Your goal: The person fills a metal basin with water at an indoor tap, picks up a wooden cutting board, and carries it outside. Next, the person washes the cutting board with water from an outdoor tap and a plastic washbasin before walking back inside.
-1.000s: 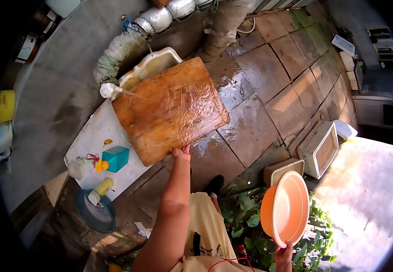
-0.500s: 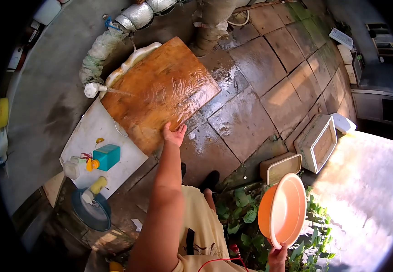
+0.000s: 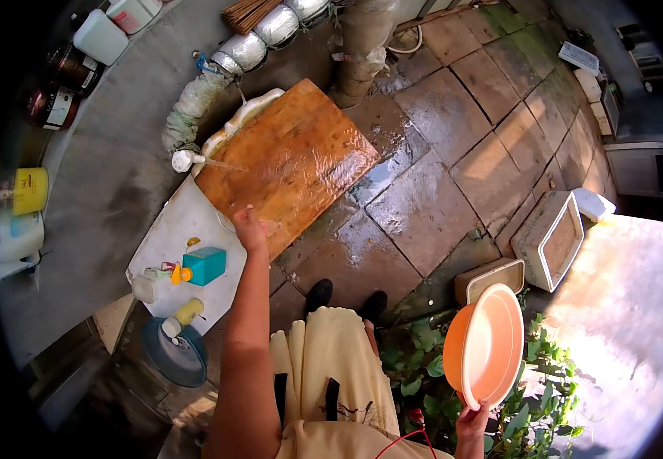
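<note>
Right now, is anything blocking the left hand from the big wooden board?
No, nothing visible: the left hand is at the near end of the wooden board, though I can't tell if they touch. The teal bottle is beside them, on the white slab.

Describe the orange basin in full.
The orange basin looks like smooth plastic, rounded, with a broad, paler rim and a light inside where nothing shows. It is tipped on its side, its opening turned mostly toward the right of the picture. The person's right hand pinches the rim at its lower end. In view, it overlaps leafy plants.
</note>
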{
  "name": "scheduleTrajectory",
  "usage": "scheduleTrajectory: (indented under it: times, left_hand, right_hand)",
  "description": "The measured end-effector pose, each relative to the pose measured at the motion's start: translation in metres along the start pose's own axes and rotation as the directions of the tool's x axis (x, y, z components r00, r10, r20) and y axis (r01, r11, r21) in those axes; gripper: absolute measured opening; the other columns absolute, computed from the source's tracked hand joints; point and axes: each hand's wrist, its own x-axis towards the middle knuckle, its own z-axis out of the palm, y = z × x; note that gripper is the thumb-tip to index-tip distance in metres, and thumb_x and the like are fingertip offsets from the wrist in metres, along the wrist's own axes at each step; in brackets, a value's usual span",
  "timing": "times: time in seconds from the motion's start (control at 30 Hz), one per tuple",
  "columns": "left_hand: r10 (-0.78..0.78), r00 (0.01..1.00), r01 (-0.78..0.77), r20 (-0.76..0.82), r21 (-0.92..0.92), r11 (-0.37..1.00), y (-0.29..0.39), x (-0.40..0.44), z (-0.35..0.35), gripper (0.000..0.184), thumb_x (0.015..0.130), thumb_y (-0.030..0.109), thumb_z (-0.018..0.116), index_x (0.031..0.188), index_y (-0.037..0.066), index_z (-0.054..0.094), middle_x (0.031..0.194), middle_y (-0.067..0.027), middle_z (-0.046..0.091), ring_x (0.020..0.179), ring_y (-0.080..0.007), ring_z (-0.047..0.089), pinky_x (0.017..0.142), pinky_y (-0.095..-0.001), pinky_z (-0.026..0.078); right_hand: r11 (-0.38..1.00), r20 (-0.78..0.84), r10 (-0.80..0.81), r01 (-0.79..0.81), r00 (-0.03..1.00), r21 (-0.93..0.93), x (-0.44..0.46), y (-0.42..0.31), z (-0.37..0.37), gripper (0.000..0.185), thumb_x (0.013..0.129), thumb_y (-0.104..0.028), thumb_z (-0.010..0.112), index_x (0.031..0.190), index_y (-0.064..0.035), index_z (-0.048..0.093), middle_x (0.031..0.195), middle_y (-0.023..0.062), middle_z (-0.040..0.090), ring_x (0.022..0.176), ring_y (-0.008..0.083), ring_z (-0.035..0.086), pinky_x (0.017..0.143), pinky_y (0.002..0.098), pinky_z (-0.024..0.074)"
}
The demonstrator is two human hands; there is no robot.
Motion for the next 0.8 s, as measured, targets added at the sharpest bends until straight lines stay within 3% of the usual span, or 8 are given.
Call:
scheduleTrajectory:
  times: [0.07, 0.17, 0.23, 0.27, 0.33, 0.43, 0.63, 0.8]
  left_hand:
    - [0.442, 0.889, -0.411, -0.122, 0.213, 0.886, 0.041, 0.035, -0.022, 0.05, 0.077, 0.035, 0.057, 0.109, 0.002, 0.037, 0.086, -0.0077, 0.045, 0.065, -0.0163, 0.045, 0.065, -0.0304, 0.039]
    - [0.662, 0.741, -0.533, -0.118, 0.496, 0.685, 0.151, 0.014, -0.04, 0.063, 0.075, 0.037, 0.058, 0.119, 0.005, 0.028, 0.098, -0.0105, 0.045, 0.07, -0.0223, 0.052, 0.065, -0.0358, 0.042]
    - [0.833, 0.552, -0.582, 0.028, 0.728, 0.361, 0.165, 0.042, -0.05, 0.054, 0.076, 0.038, 0.055, 0.116, 0.008, 0.032, 0.1, -0.0132, 0.048, 0.077, -0.0288, 0.054, 0.066, -0.0399, 0.043]
    - [0.836, 0.548, -0.585, 0.027, 0.727, 0.36, 0.168, 0.047, -0.052, 0.054, 0.076, 0.038, 0.055, 0.116, 0.008, 0.032, 0.1, -0.0132, 0.048, 0.077, -0.0288, 0.054, 0.066, -0.0399, 0.043]
    - [0.642, 0.735, -0.504, 0.218, 0.809, 0.302, 0.183, 0.044, -0.057, 0.043, 0.078, 0.038, 0.051, 0.107, 0.009, 0.039, 0.098, -0.0152, 0.051, 0.083, -0.0339, 0.053, 0.067, -0.0428, 0.043]
    - [0.717, 0.659, -0.542, 0.227, 0.805, 0.243, 0.195, 0.032, -0.056, 0.035, 0.078, 0.037, 0.05, 0.098, 0.009, 0.042, 0.093, -0.0154, 0.053, 0.081, -0.0342, 0.054, 0.065, -0.044, 0.043]
    - [0.624, 0.706, -0.505, 0.335, 0.856, 0.112, 0.197, 0.045, -0.06, 0.034, 0.079, 0.039, 0.048, 0.096, 0.01, 0.04, 0.083, -0.0144, 0.056, 0.075, -0.0342, 0.056, 0.062, -0.0447, 0.043]
    - [0.595, 0.76, -0.438, 0.261, 0.882, 0.173, 0.2, 0.044, -0.057, 0.038, 0.08, 0.044, 0.045, 0.095, 0.01, 0.042, 0.077, -0.0148, 0.059, 0.073, -0.0344, 0.057, 0.061, -0.0447, 0.044]
  right_hand:
    - [1.0, -0.008, -0.003, 0.003, 1.0, 0.011, 0.0, -0.001, -0.004, 0.034, 0.075, -0.012, 0.046, 0.105, 0.0033, 0.044, 0.092, 0.0124, 0.059, 0.078, 0.0285, 0.06, 0.052, 0.0182, 0.0527]
    - [0.999, 0.008, -0.023, 0.022, 1.0, 0.027, 0.0, 0.003, -0.006, 0.035, 0.074, -0.011, 0.046, 0.105, 0.0038, 0.044, 0.091, 0.0128, 0.058, 0.077, 0.0286, 0.06, 0.053, 0.0188, 0.0528]
    - [0.999, 0.017, -0.026, 0.025, 1.0, 0.048, 0.0, 0.006, -0.009, 0.036, 0.074, -0.011, 0.047, 0.106, 0.0043, 0.043, 0.092, 0.0132, 0.058, 0.075, 0.0296, 0.06, 0.054, 0.0193, 0.0529]
    - [0.998, 0.024, -0.034, 0.033, 0.999, 0.051, 0.004, 0.007, -0.014, 0.036, 0.073, -0.01, 0.047, 0.106, 0.0043, 0.043, 0.092, 0.0133, 0.058, 0.075, 0.0302, 0.06, 0.053, 0.0194, 0.0531]
    - [0.998, 0.032, -0.043, 0.041, 0.999, 0.054, 0.003, 0.01, -0.018, 0.037, 0.073, -0.01, 0.047, 0.107, 0.0042, 0.043, 0.093, 0.0135, 0.058, 0.075, 0.0307, 0.06, 0.053, 0.0195, 0.0532]
    - [0.997, 0.041, -0.015, 0.012, 0.999, 0.078, -0.001, 0.01, -0.021, 0.038, 0.073, -0.009, 0.048, 0.107, 0.004, 0.042, 0.093, 0.0142, 0.058, 0.075, 0.0323, 0.06, 0.051, 0.0197, 0.0536]
    - [0.995, 0.034, -0.033, 0.03, 0.999, 0.095, -0.008, 0.005, -0.037, 0.038, 0.073, -0.01, 0.048, 0.107, 0.0046, 0.042, 0.092, 0.0155, 0.058, 0.075, 0.0343, 0.059, 0.049, 0.0201, 0.0541]
    - [0.993, 0.049, -0.037, 0.032, 0.998, 0.11, -0.01, 0.0, -0.048, 0.037, 0.073, -0.01, 0.048, 0.106, 0.0056, 0.042, 0.091, 0.0166, 0.058, 0.075, 0.0336, 0.06, 0.047, 0.0192, 0.0537]
